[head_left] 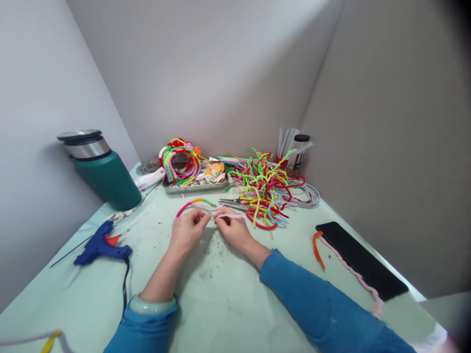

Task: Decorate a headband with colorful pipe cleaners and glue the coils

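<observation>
My left hand (186, 233) and my right hand (235, 231) meet above the middle of the table, fingertips a little apart. Both are pinched closed on a thin pale strand. A lilac pipe cleaner (232, 215) runs over the fingers of my right hand. Just beyond my left hand curves a pipe cleaner band (196, 201) wrapped in magenta, orange and green; whether it joins the strand I cannot tell. Scissors (235, 204) with red handles lie behind my right hand, partly under loose pipe cleaners (263, 176).
To the left are a blue glue gun (101, 245) with its cord and a teal bottle (106, 179). Behind stands a metal tray (198, 187) of small pieces, with colourful rings (180, 164) on it. Glue sticks (285, 142) and a black-lidded jar (300, 152) stand back right; a black phone-like slab (362, 260) lies right.
</observation>
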`<state>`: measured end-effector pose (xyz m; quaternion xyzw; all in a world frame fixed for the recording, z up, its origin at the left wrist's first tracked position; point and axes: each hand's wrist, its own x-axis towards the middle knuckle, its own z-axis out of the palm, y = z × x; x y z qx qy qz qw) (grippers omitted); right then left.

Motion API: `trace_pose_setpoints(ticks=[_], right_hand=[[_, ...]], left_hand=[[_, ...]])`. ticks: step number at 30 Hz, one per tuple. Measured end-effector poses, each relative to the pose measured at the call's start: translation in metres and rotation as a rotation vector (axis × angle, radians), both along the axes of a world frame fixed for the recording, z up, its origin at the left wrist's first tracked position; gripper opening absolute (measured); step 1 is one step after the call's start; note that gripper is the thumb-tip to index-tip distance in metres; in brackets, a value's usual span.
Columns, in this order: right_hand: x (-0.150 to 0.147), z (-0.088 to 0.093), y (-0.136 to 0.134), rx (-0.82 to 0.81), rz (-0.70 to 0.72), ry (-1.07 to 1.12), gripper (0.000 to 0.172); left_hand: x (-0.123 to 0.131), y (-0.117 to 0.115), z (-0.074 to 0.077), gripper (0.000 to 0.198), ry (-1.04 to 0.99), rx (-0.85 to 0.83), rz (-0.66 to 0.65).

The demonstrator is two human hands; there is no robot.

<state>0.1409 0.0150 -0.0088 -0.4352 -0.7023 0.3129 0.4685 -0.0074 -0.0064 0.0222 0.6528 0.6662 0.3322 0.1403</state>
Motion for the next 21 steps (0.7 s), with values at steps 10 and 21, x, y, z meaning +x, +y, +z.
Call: trace_pose_setpoints(ticks=[10,21], right_hand=[[-0.0014,-0.0039,0.0064,-0.125,-0.025,0.221,0.012],[0.0010,0.0026,-0.0023,0.155,-0.085,-0.068,0.015]], left_hand=[[0.0021,-0.0023,-0.0035,0.025,0.205,0.059,-0.004],[0.0042,-0.0068,-0.0027,0.025,0.338,-0.007,-0.196]])
